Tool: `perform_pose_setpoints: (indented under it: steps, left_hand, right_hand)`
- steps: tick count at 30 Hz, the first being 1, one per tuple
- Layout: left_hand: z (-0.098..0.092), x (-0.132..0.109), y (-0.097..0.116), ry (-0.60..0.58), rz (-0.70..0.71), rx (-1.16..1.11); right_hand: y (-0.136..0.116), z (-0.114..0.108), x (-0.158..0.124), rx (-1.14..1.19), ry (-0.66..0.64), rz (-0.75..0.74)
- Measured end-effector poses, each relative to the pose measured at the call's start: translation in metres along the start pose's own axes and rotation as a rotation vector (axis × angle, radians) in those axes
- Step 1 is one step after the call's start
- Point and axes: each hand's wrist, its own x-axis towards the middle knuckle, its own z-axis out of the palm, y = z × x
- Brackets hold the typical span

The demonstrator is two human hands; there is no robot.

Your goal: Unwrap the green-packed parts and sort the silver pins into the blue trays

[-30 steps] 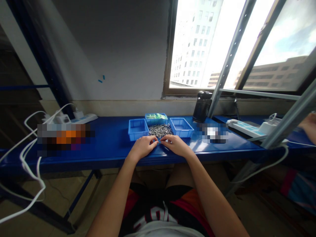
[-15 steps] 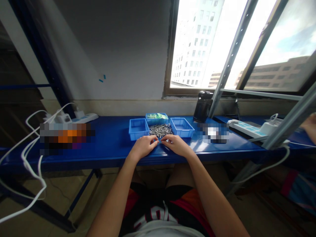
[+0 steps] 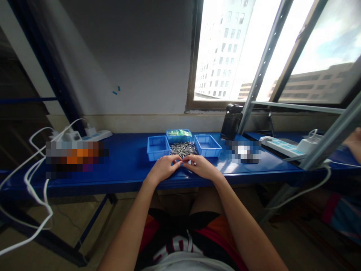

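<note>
A pile of small metal pieces (image 3: pixel 184 148) lies on the blue table between a left blue bin (image 3: pixel 158 147) and a right blue bin (image 3: pixel 208 145). Behind the pile stands a third blue bin (image 3: pixel 178 139) with green and clear packets in it. My left hand (image 3: pixel 167 167) is at the near edge of the pile, its thumb and fingers pinched on something too small to make out. Fingertip to fingertip with it, my right hand (image 3: pixel 200 165) is also closed, with small metal bits showing at its fingers.
A black bottle (image 3: pixel 231 121) stands by the window. Power strips with white cables lie at the left (image 3: pixel 97 135) and right (image 3: pixel 283 146). Blurred items sit on both sides. Another person's hand (image 3: pixel 354 145) shows at the far right edge.
The fingertips of my two hands have come closer together and now meet. Small metal bits now show at my right fingers.
</note>
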Motion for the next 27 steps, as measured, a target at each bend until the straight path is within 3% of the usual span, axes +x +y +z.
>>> perform_pose_setpoints:
  steps: [8, 20, 27]
  left_hand:
    - [0.0017, 0.0005, 0.0002, 0.052, 0.042, -0.064]
    - [0.0019, 0.0005, -0.0034, 0.016, 0.068, -0.066]
    - [0.003, 0.0007, -0.0029, 0.104, 0.141, -0.167]
  right_hand:
    - [0.0009, -0.0004, 0.0001, -0.005, 0.017, 0.024]
    - [0.0012, -0.0001, 0.0004, 0.003, 0.012, -0.011]
    - [0.0008, 0.0004, 0.0005, -0.007, 0.014, 0.014]
